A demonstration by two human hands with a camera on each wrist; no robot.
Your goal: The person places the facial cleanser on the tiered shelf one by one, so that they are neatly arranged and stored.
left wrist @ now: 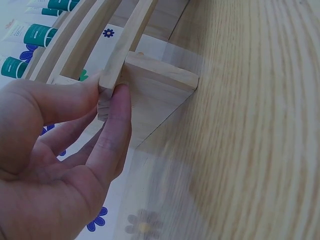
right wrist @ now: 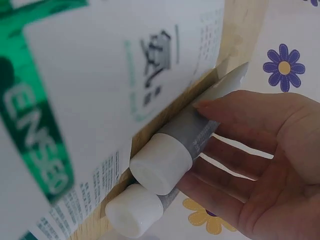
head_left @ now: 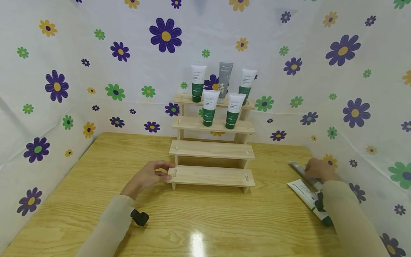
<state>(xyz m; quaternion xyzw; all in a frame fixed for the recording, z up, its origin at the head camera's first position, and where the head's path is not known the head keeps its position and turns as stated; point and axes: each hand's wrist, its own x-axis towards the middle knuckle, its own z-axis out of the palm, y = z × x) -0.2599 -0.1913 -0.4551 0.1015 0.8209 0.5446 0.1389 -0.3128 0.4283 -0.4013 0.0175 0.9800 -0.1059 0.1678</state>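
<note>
My left hand (head_left: 150,177) pinches the left end of the lowest board of a stepped wooden display rack (head_left: 212,175). In the left wrist view, the thumb lies on one face of that board and the fingers (left wrist: 111,135) on the other. At the right side of the table, my right hand (head_left: 321,170) grips a grey tube (right wrist: 187,125) with a white cap, thumb on one side and fingers on the other. Just beside it lies a second white-capped tube (right wrist: 134,210), partly hidden. A white and green tube (head_left: 305,194) lies nearer me, partly covered by my right sleeve.
On the rack's top step stand two white and green tubes (head_left: 198,82) with a grey tube (head_left: 224,82) between them. Two more white and green tubes (head_left: 209,107) stand one step lower. Flower-patterned cloth (head_left: 135,53) encloses the wooden table (head_left: 179,221) at the back and sides.
</note>
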